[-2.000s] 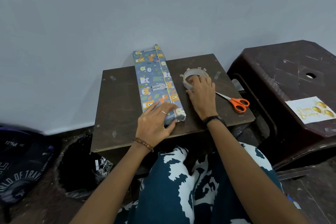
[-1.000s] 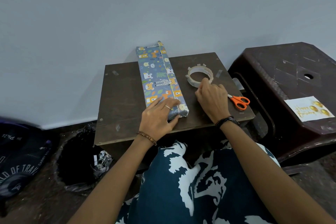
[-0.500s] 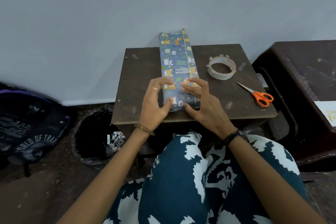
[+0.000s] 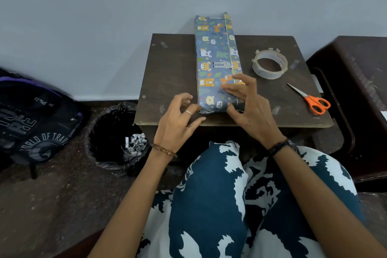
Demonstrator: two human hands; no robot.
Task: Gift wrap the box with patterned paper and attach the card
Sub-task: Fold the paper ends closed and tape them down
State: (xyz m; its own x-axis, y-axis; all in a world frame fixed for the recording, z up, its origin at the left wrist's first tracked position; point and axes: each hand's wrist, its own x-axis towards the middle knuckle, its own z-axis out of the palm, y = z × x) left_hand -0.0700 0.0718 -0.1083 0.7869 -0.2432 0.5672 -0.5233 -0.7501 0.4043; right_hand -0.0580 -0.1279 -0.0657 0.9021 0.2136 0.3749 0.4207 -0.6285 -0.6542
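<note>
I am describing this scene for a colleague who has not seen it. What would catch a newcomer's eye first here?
First, the long box in blue animal-print paper, lying lengthwise on the small dark table, with the left hand and right hand at its near end. Next, the tape roll and the orange-handled scissors, to the box's right.

Left hand point(image 4: 178, 119) – fingers loosely curled, ring on one finger, beaded band at the wrist. Right hand point(image 4: 250, 107) – fingers spread and bent, dark band at the wrist.
</note>
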